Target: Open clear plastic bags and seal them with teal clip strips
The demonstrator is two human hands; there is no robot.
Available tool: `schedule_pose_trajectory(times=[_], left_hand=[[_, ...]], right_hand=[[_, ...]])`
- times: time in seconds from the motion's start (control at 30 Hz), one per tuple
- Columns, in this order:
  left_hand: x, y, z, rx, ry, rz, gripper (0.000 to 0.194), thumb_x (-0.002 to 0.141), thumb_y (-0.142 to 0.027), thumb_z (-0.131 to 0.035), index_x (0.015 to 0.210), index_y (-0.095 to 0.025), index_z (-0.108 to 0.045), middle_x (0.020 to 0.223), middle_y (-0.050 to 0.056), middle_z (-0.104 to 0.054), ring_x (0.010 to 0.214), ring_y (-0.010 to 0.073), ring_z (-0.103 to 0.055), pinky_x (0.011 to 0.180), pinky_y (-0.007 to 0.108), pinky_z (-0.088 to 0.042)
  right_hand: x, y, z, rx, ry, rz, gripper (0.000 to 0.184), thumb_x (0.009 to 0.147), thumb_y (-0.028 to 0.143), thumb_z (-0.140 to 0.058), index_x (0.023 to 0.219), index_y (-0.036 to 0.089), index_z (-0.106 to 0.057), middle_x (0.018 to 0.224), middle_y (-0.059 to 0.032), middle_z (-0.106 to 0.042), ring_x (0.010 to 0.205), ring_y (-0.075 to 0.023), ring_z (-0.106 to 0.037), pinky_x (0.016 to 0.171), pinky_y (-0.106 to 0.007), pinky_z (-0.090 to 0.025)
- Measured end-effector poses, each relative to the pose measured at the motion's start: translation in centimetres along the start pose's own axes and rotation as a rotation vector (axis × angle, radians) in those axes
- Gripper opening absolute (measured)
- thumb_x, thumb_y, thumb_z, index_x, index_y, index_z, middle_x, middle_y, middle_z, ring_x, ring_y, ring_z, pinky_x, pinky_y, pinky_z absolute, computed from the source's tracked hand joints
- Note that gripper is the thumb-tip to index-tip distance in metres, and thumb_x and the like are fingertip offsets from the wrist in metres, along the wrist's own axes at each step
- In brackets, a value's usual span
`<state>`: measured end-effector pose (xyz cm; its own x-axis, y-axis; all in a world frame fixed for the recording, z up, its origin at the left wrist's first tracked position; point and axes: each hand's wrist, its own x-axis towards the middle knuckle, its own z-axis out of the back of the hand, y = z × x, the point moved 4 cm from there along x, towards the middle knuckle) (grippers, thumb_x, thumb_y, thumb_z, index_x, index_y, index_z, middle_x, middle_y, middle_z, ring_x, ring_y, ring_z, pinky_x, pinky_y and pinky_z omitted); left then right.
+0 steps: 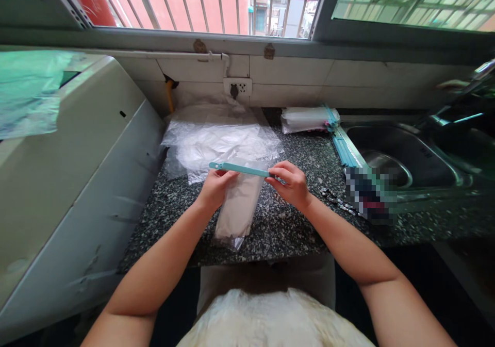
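Note:
A long teal bag sealing clip [243, 169] lies level across the top of a flat clear plastic bag [242, 202] with pale contents. My left hand [217, 186] is closed around the bag's upper left corner and the clip near its left end. With thumb and fingers, my right hand [290, 181] pinches the clip's right end. Below the clip the bag slopes toward the counter's front edge. Just beyond my hands lies a spread pile of clear plastic bags [220, 135]. Whether the clip is fully closed over the bag, I cannot tell.
More teal clips [343, 148] lie by the metal sink [402, 156] at right. A bundle of clear bags [307, 119] lies near the tiled wall. A blurred dark item [369, 197] rests by the sink's front. A pale appliance [77, 171] borders the granite counter [294, 233] on the left.

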<state>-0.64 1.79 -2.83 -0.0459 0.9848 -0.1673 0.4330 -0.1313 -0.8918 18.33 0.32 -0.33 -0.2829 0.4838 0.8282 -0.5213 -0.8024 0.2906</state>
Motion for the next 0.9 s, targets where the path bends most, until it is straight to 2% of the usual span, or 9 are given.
schedule_pose_trajectory(times=[0.13, 0.3, 0.43, 0.7, 0.9], left_hand=[[0.11, 0.15, 0.1, 0.017, 0.025, -0.021, 0.024, 0.044, -0.025, -0.079, 0.055, -0.012, -0.062, 0.051, -0.002, -0.058, 0.047, 0.0072, -0.049, 0.048, 0.02, -0.04], [0.29, 0.24, 0.18, 0.049, 0.058, -0.059, 0.026, 0.047, -0.028, -0.079, 0.053, -0.012, -0.059, 0.049, -0.004, -0.052, 0.045, 0.0053, -0.043, 0.047, 0.019, -0.037], [0.32, 0.23, 0.28, 0.094, 0.064, -0.072, 0.03, 0.048, -0.031, -0.079, 0.051, -0.013, -0.056, 0.046, -0.005, -0.048, 0.043, 0.0048, -0.04, 0.045, 0.019, -0.034], [0.34, 0.34, 0.45, 0.133, 0.079, -0.089, 0.03, 0.051, -0.034, -0.079, 0.056, -0.014, -0.058, 0.046, -0.005, -0.046, 0.046, 0.0081, -0.043, 0.049, 0.022, -0.037], [0.15, 0.14, 0.22, 0.129, 0.082, -0.076, 0.033, 0.047, -0.036, -0.081, 0.057, -0.014, -0.059, 0.049, -0.003, -0.052, 0.046, 0.0085, -0.045, 0.05, 0.023, -0.038]], right_hand=[[0.06, 0.17, 0.1, -0.029, -0.008, 0.0, 0.01, 0.082, 0.027, -0.063, 0.082, 0.018, -0.066, 0.076, -0.0059, -0.067, 0.068, -0.0137, -0.062, 0.061, -0.026, -0.053], [0.03, 0.26, -0.06, -0.039, 0.044, -0.022, 0.01, 0.084, 0.026, -0.061, 0.082, 0.018, -0.065, 0.076, -0.0053, -0.07, 0.064, -0.0126, -0.063, 0.059, -0.025, -0.053], [-0.07, 0.15, -0.16, -0.047, 0.053, -0.035, 0.012, 0.085, 0.028, -0.059, 0.082, 0.018, -0.065, 0.076, -0.0055, -0.07, 0.069, -0.0141, -0.064, 0.063, -0.027, -0.054], [-0.16, 0.05, -0.34, -0.009, 0.064, -0.057, 0.01, 0.085, 0.026, -0.059, 0.083, 0.018, -0.065, 0.077, -0.0061, -0.068, 0.072, -0.0154, -0.064, 0.066, -0.029, -0.054], [-0.18, -0.1, -0.46, 0.005, 0.089, -0.096, 0.011, 0.086, 0.028, -0.057, 0.083, 0.019, -0.064, 0.078, -0.0054, -0.067, 0.073, -0.015, -0.062, 0.065, -0.029, -0.053]])
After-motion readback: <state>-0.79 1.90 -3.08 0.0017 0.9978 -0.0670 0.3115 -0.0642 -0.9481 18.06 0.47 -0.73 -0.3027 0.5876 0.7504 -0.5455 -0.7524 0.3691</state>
